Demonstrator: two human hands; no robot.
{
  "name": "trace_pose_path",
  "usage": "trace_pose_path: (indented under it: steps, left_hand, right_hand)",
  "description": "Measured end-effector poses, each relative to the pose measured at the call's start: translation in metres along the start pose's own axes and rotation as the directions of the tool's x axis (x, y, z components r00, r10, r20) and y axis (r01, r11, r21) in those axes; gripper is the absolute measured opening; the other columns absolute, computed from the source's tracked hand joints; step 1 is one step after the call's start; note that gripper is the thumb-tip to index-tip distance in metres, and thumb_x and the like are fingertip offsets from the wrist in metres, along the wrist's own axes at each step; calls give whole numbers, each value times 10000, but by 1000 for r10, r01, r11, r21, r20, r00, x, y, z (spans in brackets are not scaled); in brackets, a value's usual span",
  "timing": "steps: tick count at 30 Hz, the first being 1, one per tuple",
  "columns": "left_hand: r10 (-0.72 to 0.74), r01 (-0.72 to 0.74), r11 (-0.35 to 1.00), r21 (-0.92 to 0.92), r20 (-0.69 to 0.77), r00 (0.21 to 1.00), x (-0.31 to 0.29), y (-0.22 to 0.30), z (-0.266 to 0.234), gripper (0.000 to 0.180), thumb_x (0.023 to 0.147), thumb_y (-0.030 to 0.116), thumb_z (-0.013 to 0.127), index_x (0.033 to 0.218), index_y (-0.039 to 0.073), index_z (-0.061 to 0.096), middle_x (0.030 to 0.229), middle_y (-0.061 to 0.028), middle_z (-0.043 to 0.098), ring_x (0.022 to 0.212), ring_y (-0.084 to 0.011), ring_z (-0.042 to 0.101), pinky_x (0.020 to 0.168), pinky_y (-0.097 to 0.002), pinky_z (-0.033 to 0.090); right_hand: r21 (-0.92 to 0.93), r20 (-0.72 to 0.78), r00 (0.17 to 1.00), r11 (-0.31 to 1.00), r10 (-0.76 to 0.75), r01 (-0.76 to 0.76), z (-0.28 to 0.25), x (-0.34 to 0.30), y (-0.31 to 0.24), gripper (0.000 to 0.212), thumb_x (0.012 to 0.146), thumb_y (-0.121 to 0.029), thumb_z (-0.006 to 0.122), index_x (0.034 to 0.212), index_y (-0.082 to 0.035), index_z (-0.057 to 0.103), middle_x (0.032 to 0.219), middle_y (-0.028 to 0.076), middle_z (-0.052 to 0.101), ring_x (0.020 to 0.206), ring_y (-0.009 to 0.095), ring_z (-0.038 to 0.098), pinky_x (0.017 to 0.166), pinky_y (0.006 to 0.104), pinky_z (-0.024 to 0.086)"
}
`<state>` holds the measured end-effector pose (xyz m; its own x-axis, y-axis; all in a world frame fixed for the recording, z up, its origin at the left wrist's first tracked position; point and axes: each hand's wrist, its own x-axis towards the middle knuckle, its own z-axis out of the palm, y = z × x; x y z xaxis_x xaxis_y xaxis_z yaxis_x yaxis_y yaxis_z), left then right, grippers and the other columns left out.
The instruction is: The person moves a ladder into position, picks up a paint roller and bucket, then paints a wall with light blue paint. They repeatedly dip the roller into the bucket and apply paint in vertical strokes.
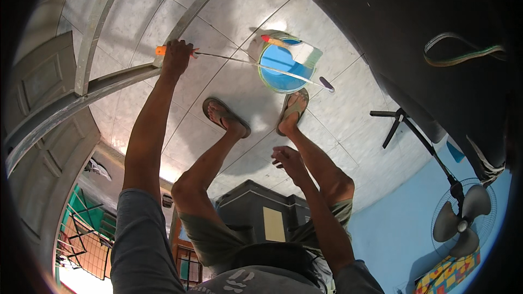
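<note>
My left hand (177, 59) is wrapped round the orange handle (161, 50) of a long-rodded tool, closed on it. Its thin pale rod (239, 61) stretches right, across the view of a bucket (262, 76) with blue inside. The rod's far end is bent, beside a small dark purple piece (326, 83); I cannot tell whether they are joined. Across the bucket's top lies a paintbrush (297, 51) with a red-tipped wooden handle and pale greenish bristles. My right hand (287, 160) hangs near my right knee, fingers loosely bent and apart, with nothing visible in it.
A grey metal frame (81, 95) curves along the left, near a panelled door (57, 147). A large dark surface (414, 16) with a strap (463, 60) fills the upper right. A black stand (400, 117) and fan (463, 218) are at right. My sandalled feet rest on tiles.
</note>
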<state>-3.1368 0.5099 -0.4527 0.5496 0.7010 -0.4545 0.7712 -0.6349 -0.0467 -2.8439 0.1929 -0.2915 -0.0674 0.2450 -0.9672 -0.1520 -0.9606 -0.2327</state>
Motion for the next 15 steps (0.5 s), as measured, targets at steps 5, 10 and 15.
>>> trace_pose_path:
  steps: [5, 10, 15]
  left_hand:
    - [90, -120, 970, -212, -145, 985, -34, -2, -8, 212, 707, 66, 533, 915, 93, 562, 819, -94, 538, 815, -275, 531, 720, -409, 375]
    - [122, -210, 885, -416, -228, 966, -80, 29, -43, 312, 657, -2, 471, 950, 54, 563, 836, -113, 539, 783, -292, 527, 676, -394, 377]
    - [144, -133, 786, -604, -32, 989, -137, 99, -87, 244, 651, 15, 489, 870, 52, 592, 763, -133, 539, 761, -318, 529, 674, -427, 400]
  right_hand:
    - [31, 62, 998, 999, -22, 20, 44, 17, -11, 331, 825, -236, 584, 1058, -2, 567, 849, 80, 623, 703, 120, 589, 639, 261, 479]
    - [114, 200, 978, 993, -58, 36, 77, 5, -22, 392, 843, -235, 589, 1146, 0, 507, 893, 56, 594, 789, 115, 571, 691, 261, 463]
    - [416, 237, 971, 907, -38, -65, 94, -16, -25, 485, 854, -345, 560, 1222, -49, 450, 1033, 52, 551, 922, 124, 532, 810, 297, 418]
